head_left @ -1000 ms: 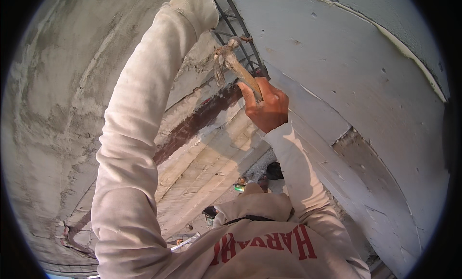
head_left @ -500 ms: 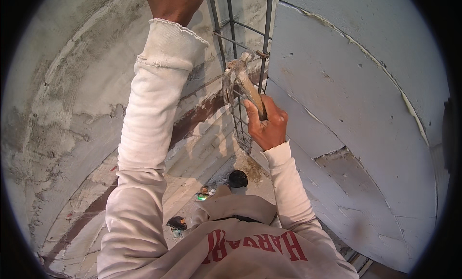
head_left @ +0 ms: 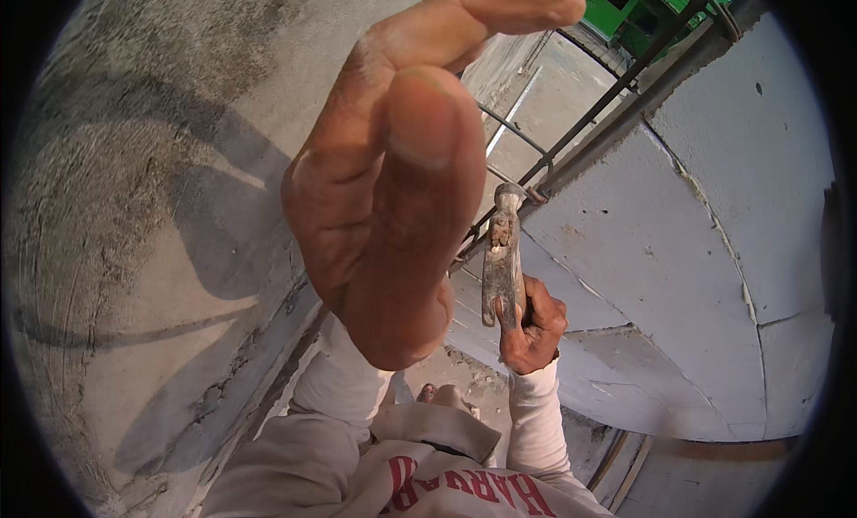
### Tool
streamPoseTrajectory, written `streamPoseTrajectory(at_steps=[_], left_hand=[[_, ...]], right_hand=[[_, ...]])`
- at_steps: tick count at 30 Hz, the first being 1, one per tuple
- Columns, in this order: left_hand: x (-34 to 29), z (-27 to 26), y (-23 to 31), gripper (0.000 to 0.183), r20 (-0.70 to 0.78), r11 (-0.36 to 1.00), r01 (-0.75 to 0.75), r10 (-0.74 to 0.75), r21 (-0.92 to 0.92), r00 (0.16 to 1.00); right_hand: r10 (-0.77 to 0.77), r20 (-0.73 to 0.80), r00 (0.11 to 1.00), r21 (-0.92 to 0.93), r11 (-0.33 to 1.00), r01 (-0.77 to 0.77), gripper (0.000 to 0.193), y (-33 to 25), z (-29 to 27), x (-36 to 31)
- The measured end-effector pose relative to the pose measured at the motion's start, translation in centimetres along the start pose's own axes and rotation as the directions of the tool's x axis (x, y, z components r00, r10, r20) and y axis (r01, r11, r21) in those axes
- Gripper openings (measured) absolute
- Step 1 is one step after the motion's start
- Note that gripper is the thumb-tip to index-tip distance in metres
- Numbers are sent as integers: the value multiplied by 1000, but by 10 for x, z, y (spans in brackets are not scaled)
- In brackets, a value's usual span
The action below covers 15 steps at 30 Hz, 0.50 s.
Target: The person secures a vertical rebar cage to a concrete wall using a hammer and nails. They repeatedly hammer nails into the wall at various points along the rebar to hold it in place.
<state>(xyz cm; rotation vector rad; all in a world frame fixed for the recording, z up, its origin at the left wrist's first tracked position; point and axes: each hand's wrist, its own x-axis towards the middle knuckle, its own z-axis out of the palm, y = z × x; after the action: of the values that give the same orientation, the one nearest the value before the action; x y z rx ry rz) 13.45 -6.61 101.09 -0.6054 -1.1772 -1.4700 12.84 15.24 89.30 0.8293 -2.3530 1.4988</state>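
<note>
My left hand [head_left: 384,187] is raised very close to the view, thumb and forefinger apart and slightly bent; nothing shows between them, and its other fingers are partly hidden. Lower and to the right, my right hand [head_left: 538,326] is closed round the handle of a worn claw hammer [head_left: 502,259]. The hammer head points upward, its striking end beside a rusty wire tie or bar end [head_left: 536,196] on the steel rebar cage [head_left: 589,116]. Whether the hammer touches the steel, I cannot tell.
A rough cement wall [head_left: 116,241] with shadows on it rises on the left. To the right stands a wall of pale grey blocks [head_left: 661,259] with mortar joints. Behind the rebar, at the top right, is a green structure [head_left: 616,9].
My view has tilted up, and my left hand has come down into sight close up. The hammer has turned more upright in my right hand, its head still near the rebar.
</note>
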Motion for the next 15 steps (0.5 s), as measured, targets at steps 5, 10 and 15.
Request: streamPoseTrajectory(at_steps=[5,10,15], left_hand=[[-156,-30,-12,36,-283,765,644,-612,26,738],[-158,-13,-74,42,54,738,662,-672,126,739],[-135,8,-114,44,240,692,721,-705,25,668]], right_hand=[[-60,20,998,-89,994,62,33,-6,-12,3],[38,16,999,24,999,-39,31,-17,-11,5],[126,36,991,112,985,-129,25,-24,-15,5]])
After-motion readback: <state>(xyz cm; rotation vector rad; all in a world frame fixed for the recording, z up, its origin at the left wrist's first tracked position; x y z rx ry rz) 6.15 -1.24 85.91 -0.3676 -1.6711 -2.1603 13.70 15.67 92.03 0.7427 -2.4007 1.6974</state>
